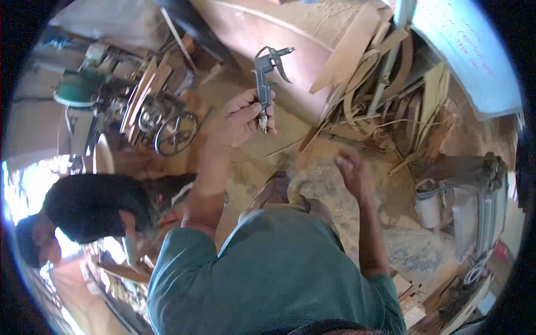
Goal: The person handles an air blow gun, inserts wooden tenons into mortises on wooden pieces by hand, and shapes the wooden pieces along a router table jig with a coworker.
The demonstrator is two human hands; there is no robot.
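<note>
A dark air blow gun (263,78) is held up in my left hand (245,117), its nozzle pointing to the right and a brass fitting at its lower end. The fingers of that hand are wrapped round the lower part of the gun. My right hand (350,170) hangs lower and to the right, away from the gun. It is blurred, with the fingers partly curled, and whether it holds anything cannot be made out.
Wood offcuts (363,72) lean at the upper right beside a pale panel (290,50). A machine with a handwheel (176,134) and a green motor (78,89) stand at the left. A person in black (95,206) is at the lower left. Dust covers the floor (391,240).
</note>
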